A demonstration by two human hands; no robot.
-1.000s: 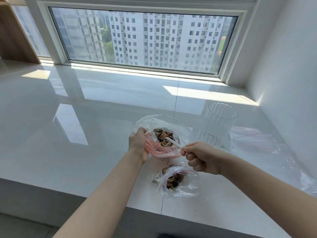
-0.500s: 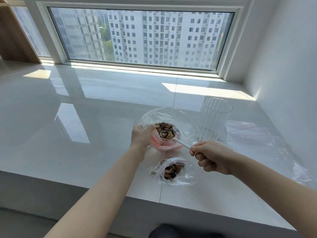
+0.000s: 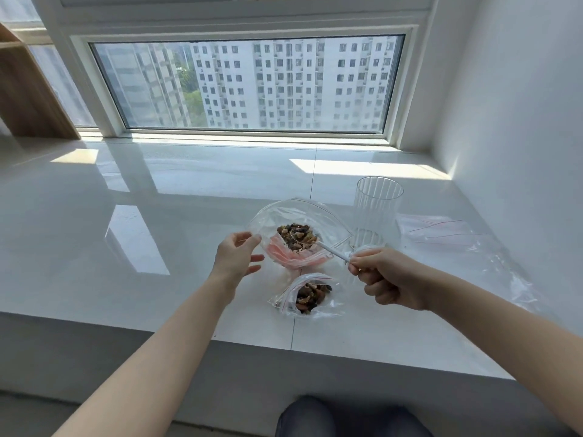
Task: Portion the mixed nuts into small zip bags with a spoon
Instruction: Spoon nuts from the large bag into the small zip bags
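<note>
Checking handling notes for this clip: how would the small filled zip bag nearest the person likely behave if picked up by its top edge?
The small zip bag is thin, crumpled film, so it would probably sag. Its nuts sit low, likely swinging as one lump. Its mouth looks unsealed, so tilting may spill.

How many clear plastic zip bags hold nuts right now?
2: the large clear zip bag by the left hand, and the small red-striped clear zip bag nearer the ledge's front edge.
</note>
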